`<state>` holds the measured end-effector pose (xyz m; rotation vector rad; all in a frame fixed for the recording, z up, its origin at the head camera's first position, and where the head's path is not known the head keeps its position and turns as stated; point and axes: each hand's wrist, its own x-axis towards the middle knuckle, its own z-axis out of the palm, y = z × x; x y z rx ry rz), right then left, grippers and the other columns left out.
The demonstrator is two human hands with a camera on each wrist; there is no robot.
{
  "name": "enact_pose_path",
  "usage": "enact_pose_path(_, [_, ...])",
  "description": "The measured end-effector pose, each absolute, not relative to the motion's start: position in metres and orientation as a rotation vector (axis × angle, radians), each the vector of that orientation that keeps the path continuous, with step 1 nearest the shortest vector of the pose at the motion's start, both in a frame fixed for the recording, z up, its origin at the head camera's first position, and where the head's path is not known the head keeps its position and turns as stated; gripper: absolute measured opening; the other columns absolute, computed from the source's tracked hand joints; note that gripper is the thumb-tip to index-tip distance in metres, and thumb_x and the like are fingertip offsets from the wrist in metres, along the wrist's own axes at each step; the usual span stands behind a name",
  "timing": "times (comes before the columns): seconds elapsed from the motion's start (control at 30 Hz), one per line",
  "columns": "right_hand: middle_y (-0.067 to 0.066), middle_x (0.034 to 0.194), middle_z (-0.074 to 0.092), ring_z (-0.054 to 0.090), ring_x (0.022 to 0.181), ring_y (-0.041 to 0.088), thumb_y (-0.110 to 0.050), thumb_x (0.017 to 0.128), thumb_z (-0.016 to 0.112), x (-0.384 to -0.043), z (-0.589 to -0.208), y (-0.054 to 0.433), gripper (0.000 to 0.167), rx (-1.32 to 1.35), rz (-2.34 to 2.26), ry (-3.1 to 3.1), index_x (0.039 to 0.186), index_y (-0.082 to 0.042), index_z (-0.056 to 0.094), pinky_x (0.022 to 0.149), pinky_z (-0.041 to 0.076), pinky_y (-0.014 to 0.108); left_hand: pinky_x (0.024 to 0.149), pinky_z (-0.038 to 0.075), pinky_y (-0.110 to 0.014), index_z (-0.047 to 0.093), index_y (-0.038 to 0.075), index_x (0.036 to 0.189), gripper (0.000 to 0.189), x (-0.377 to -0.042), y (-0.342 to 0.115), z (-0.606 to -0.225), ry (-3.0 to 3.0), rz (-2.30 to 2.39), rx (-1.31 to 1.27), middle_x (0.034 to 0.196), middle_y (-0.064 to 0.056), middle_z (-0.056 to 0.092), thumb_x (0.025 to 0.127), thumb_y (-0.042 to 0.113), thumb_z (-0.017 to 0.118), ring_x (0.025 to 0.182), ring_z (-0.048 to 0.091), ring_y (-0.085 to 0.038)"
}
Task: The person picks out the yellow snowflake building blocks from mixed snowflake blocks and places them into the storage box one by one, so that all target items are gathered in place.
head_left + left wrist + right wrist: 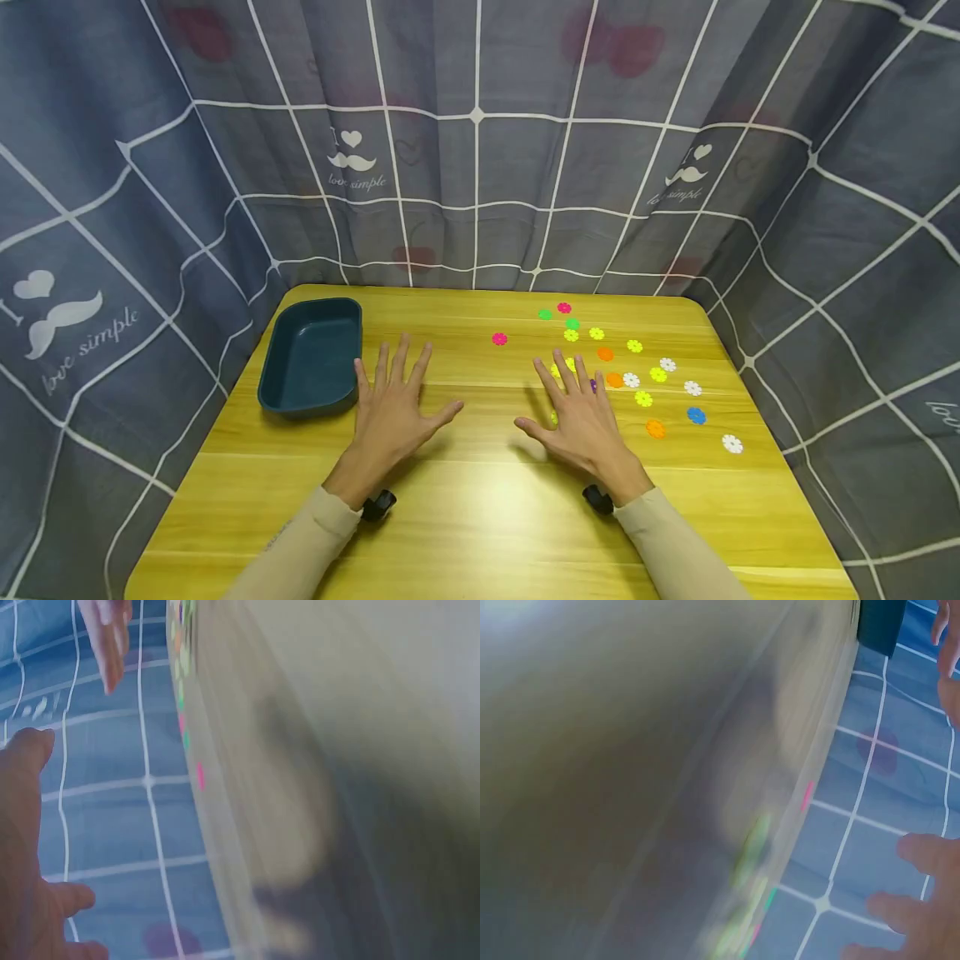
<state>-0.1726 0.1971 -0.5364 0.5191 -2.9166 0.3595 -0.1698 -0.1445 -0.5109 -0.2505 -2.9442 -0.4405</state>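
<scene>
My left hand (392,410), palm down with fingers spread, hovers over the wooden table just right of a dark teal tray (310,354). It holds nothing. Likewise spread and holding nothing, my right hand (581,421) hangs above the near left side of a scatter of small flower-shaped pieces; its fingers hide some of them. Among these are a pink flower piece (499,339), an orange flower piece (656,428), a blue flower piece (697,416), a white flower piece (732,443) and several yellow ones. In both wrist views the fingers show apart from the tabletop.
The yellow wood-grain table (480,517) has rounded far corners. A grey-blue curtain (480,158) with white grid lines encloses its back and both sides. Each wrist wears a black device, such as the left wrist device (378,505).
</scene>
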Motion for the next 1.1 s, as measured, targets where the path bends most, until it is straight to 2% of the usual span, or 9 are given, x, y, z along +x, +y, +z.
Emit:
enact_pose_path(0.2, [0.016,0.194,0.030,0.035,0.176,0.055,-0.078,0.106,0.066,-0.181,-0.534,0.180,0.101,0.577,0.408,-2.896,0.187,-0.028,0.031,0.138,0.031,0.080,0.138,-0.004,-0.089,0.032,0.026,0.187,0.112,-0.178,-0.178,-0.504,-2.900,-0.490,-0.142,0.197,-0.019,0.014,0.099,0.089,0.065,0.181,0.011,-0.057])
enact_pose_path(0.43, [0.016,0.193,0.031,0.037,0.175,0.053,-0.074,0.110,0.065,-0.190,-0.532,0.160,0.097,0.655,0.461,-2.900,0.188,-0.029,0.028,0.138,0.036,0.076,0.135,-0.007,-0.093,0.025,0.021,0.188,0.111,-0.181,-0.224,-0.497,-2.878,-0.522,-0.023,0.196,-0.024,0.013,0.105,0.083,0.064,0.179,0.011,-0.062])
enact_pose_path(0.6, [0.017,0.192,0.034,0.041,0.173,0.051,-0.074,0.112,0.063,-0.196,-0.532,0.143,0.093,0.718,0.457,-2.894,0.187,-0.028,0.032,0.137,0.039,0.073,0.132,-0.008,-0.095,0.022,0.019,0.189,0.109,-0.181,-0.255,-0.495,-2.870,-0.548,0.048,0.197,-0.025,0.006,0.108,0.080,0.063,0.178,0.010,-0.065])
enact_pose_path(0.83, [0.016,0.190,0.038,0.046,0.170,0.048,-0.070,0.113,0.064,-0.200,-0.532,0.119,0.088,0.806,0.486,-2.863,0.184,-0.026,0.038,0.133,0.045,0.071,0.128,-0.013,-0.097,0.015,0.016,0.189,0.112,-0.183,-0.299,-0.502,-2.904,-0.580,0.168,0.195,-0.031,-0.002,0.110,0.086,0.052,0.177,0.002,-0.068])
enact_pose_path(0.97, [0.016,0.188,0.042,0.049,0.169,0.045,-0.069,0.114,0.064,-0.201,-0.532,0.105,0.086,0.869,0.475,-2.843,0.184,-0.025,0.040,0.131,0.048,0.070,0.128,-0.009,-0.098,0.011,0.014,0.189,0.115,-0.182,-0.317,-0.509,-2.952,-0.591,0.229,0.193,-0.033,-0.011,0.109,0.088,0.048,0.174,0.004,-0.072])
enact_pose_path(1.1, [0.016,0.186,0.044,0.052,0.166,0.044,-0.068,0.114,0.064,-0.203,-0.532,0.091,0.085,0.932,0.474,-2.836,0.183,-0.026,0.040,0.131,0.049,0.069,0.131,0.003,-0.097,0.009,0.010,0.189,0.117,-0.181,-0.324,-0.516,-2.990,-0.612,0.260,0.191,-0.038,-0.008,0.110,0.086,0.050,0.171,0.010,-0.075])
